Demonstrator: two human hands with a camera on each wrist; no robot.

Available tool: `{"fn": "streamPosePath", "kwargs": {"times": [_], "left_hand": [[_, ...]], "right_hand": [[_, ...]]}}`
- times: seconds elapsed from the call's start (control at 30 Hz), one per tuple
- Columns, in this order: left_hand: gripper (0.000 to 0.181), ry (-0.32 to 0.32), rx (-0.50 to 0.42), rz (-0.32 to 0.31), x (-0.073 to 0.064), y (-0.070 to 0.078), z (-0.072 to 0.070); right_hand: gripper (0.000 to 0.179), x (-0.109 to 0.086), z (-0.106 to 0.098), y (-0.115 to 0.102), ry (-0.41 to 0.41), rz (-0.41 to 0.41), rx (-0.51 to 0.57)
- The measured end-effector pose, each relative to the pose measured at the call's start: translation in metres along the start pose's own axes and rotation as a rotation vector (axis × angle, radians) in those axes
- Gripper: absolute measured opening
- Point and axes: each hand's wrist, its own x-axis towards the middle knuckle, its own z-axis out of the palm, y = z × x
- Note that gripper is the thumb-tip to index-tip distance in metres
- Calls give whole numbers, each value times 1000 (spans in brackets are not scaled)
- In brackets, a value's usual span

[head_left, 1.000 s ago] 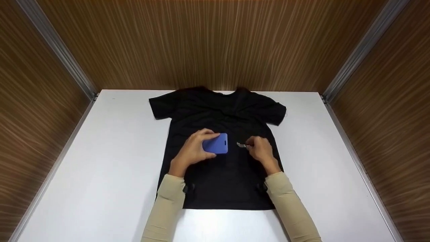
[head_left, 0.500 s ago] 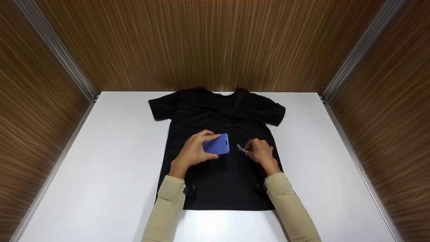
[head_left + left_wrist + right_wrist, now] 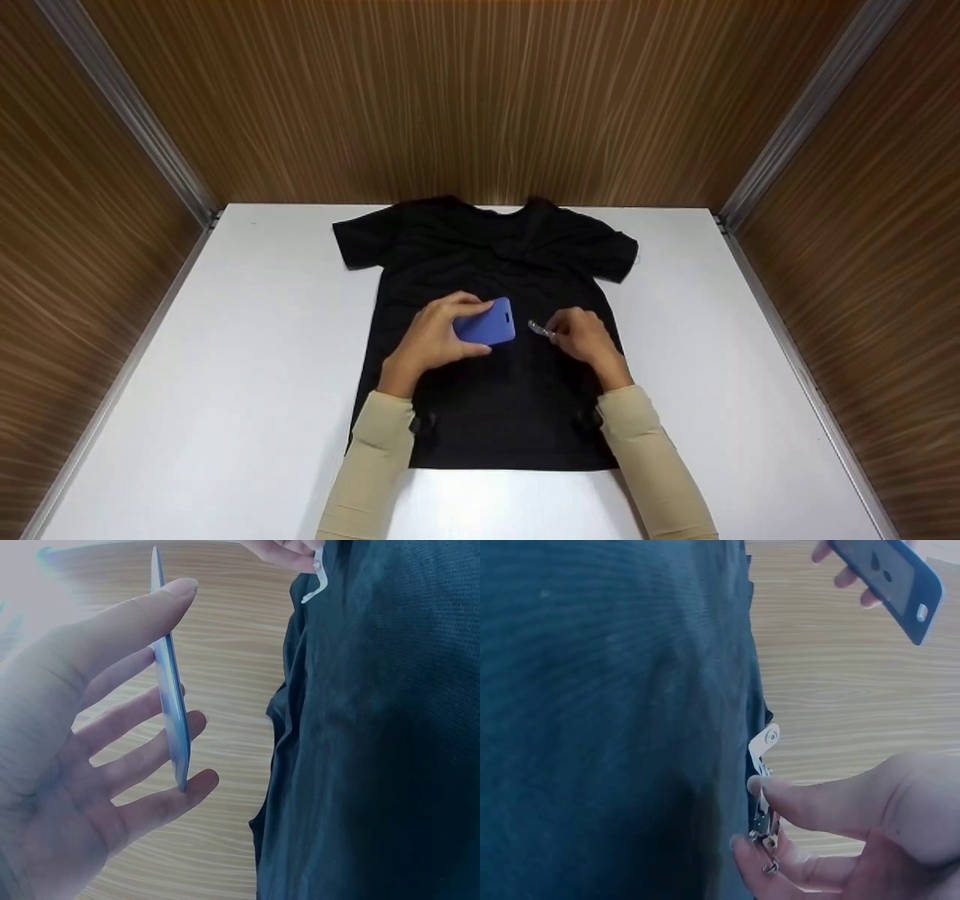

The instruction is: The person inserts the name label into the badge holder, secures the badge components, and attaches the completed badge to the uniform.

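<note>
My left hand (image 3: 427, 339) grips a flat blue badge holder (image 3: 487, 324) by its long edges, thumb on one side and fingertips on the other. A short slot shows at the holder's right end. In the right wrist view, its other face bears a dark printed mark. To the right, thumb and fingers of my right hand (image 3: 588, 339) pinch a small metal badge clip (image 3: 765, 829). A pale strap (image 3: 766, 738) with a round snap sticks out from the clip toward the holder. A gap separates strap and holder. Both hands are above a black T-shirt (image 3: 510, 420).
The T-shirt lies spread out on a white table (image 3: 247, 360), its neck at the far edge. Brown wood-grain panels (image 3: 480, 97) enclose the table at the back and both sides.
The badge holder has shifted slightly right and tilted a little in my left hand. In the right hand, the clip's strap has turned to a slant. The T-shirt lies as before.
</note>
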Motion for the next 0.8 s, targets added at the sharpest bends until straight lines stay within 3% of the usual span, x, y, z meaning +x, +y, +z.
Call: {"fn": "streamPosePath", "kwargs": {"times": [0.37,0.8], "left_hand": [[69,-10,-18,-6,0,1,-1],[69,-3,-14,13,-1,0,0]], "right_hand": [[9,-4,-12,-5,1,-66,138],[9,-8,-19,-10,21,-129,188]]}}
